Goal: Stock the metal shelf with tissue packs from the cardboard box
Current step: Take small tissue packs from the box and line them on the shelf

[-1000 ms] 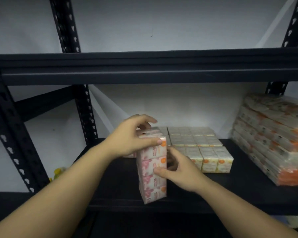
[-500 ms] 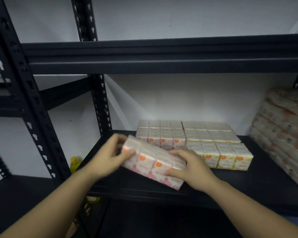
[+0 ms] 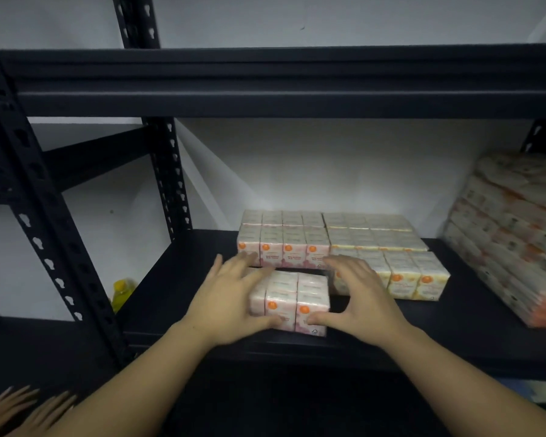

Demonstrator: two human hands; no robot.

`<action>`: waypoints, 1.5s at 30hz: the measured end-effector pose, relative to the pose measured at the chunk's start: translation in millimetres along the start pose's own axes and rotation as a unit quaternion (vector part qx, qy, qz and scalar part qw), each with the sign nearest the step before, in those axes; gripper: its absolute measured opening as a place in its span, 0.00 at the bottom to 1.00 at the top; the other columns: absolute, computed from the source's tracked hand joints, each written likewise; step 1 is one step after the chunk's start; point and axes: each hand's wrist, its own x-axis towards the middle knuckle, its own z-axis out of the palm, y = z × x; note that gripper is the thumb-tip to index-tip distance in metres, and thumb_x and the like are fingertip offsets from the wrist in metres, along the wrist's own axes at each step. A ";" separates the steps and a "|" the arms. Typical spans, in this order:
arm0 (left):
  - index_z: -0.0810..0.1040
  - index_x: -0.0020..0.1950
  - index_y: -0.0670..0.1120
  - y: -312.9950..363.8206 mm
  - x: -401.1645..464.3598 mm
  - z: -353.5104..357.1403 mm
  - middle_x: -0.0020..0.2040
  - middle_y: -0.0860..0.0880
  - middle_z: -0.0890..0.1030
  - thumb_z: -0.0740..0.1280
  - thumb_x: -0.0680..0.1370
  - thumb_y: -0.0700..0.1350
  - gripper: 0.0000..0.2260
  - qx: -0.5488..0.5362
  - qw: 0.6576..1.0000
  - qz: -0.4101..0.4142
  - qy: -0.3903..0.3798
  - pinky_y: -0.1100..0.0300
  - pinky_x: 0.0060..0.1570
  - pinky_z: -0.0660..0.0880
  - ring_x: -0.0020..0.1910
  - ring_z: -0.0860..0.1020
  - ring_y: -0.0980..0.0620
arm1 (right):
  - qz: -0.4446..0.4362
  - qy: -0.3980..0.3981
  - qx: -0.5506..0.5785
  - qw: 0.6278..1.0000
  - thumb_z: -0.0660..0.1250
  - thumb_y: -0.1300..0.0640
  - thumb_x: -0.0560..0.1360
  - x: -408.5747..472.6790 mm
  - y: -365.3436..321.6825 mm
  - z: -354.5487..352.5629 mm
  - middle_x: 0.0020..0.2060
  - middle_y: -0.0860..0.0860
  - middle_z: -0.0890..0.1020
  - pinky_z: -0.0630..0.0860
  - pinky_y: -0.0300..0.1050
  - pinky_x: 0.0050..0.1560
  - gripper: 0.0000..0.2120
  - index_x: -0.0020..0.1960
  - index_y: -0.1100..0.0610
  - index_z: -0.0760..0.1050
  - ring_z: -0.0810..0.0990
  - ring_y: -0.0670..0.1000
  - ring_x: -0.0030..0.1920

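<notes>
A pink tissue pack [image 3: 297, 298] with orange dots lies flat near the front edge of the black metal shelf [image 3: 423, 335]. My left hand [image 3: 230, 298] rests on its left end, fingers spread straight over the top and thumb along the front. My right hand [image 3: 360, 294] is at its right end: the thumb touches the front face, and the fingers arch loosely above the neighbouring pack. Behind stand a row of pink packs [image 3: 284, 244] and a block of yellow packs [image 3: 404, 272]. The cardboard box is out of view.
Large wrapped tissue bundles [image 3: 511, 234] are stacked at the shelf's right end. The upper shelf beam [image 3: 265, 86] hangs low overhead. A perforated upright [image 3: 44, 231] stands left. A yellow bottle [image 3: 122, 293] sits behind it. Fingers of another hand [image 3: 13, 408] show at the bottom left corner.
The pink pack went from upright in both hands to tilted, and now lies flat on the shelf in front of the pink row. My fingers have loosened around it.
</notes>
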 end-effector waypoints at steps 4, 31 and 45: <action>0.53 0.82 0.63 13.1 17.6 12.6 0.81 0.52 0.62 0.57 0.70 0.81 0.45 0.045 0.999 0.006 -0.029 0.41 0.80 0.51 0.80 0.60 0.49 | 0.039 0.018 -0.029 0.999 0.69 0.16 0.57 -7.4 34.7 -8.0 0.79 0.43 0.63 0.54 0.50 0.80 0.60 0.81 0.44 0.62 0.57 0.46 0.80; 0.76 0.72 0.54 21.1 83.1 56.3 0.60 0.51 0.81 0.67 0.72 0.72 0.34 0.079 0.990 -0.015 0.118 0.39 0.70 0.67 0.61 0.78 0.46 | 0.039 0.001 -0.183 0.982 0.54 0.29 0.79 -13.2 73.5 18.9 0.84 0.45 0.41 0.32 0.58 0.80 0.40 0.84 0.41 0.43 0.35 0.51 0.83; 0.69 0.78 0.51 25.3 67.4 74.5 0.74 0.40 0.70 0.69 0.75 0.66 0.35 0.024 0.987 -0.033 0.156 0.36 0.78 0.50 0.76 0.65 0.39 | 0.070 0.004 -0.200 0.977 0.58 0.29 0.78 -13.6 62.4 17.8 0.84 0.44 0.45 0.39 0.61 0.82 0.40 0.84 0.41 0.48 0.39 0.51 0.83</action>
